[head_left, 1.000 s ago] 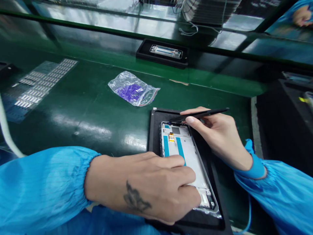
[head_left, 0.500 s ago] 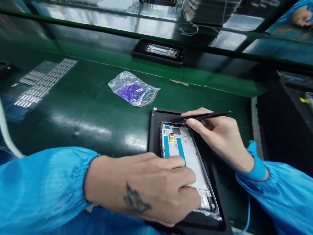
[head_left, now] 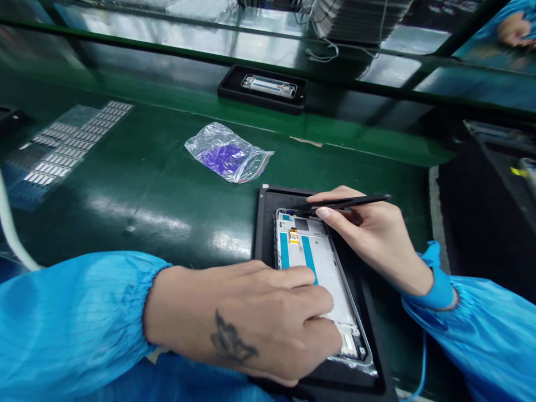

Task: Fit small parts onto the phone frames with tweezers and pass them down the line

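Observation:
In my right hand (head_left: 368, 234) is a pair of black tweezers (head_left: 355, 201), pinched between thumb and fingers. Their tips reach the top edge of a phone frame (head_left: 330, 290), a silvery panel with blue strips and a small gold flex cable (head_left: 293, 236). The frame lies in a black tray (head_left: 264, 223). Across its lower left part rests my left hand (head_left: 259, 318), fingers curled in; whatever they grip is hidden beneath them.
A clear zip bag (head_left: 230, 153) with small purple pieces lies beyond the tray. Sheets of small silvery parts (head_left: 67, 142) are at left. Another black tray (head_left: 263, 100) with a phone frame stands at the back. A co-worker's hand (head_left: 514, 29) shows at top right.
My right hand and the tweezers have shifted slightly left along the frame's top edge. The tray at the back has slid a little left. My left hand is almost unmoved.

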`<move>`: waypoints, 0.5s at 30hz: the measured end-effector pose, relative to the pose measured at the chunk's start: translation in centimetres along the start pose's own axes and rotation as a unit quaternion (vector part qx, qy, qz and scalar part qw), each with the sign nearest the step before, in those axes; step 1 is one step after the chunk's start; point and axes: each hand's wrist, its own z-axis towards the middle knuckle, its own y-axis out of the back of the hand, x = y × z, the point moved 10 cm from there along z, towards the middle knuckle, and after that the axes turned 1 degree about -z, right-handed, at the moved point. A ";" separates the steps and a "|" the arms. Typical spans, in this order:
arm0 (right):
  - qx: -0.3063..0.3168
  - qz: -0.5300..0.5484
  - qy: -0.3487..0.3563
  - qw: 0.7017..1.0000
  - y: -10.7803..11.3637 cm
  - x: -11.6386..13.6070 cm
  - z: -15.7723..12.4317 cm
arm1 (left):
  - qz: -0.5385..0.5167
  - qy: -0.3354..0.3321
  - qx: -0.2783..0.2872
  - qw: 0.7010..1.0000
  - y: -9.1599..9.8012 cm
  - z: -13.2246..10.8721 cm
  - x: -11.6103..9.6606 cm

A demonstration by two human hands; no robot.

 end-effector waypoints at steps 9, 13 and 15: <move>-0.011 -0.023 -0.003 1.000 0.2 0.1 -0.2 | 0.002 0.001 0.002 1.000 0.0 0.0 0.0; -0.008 -0.014 -0.003 1.000 0.1 0.2 -0.2 | 0.003 0.001 0.004 1.000 0.0 0.0 0.0; -0.010 -0.013 -0.003 1.000 0.1 0.2 -0.2 | 0.004 0.000 0.003 1.000 0.0 0.0 -0.1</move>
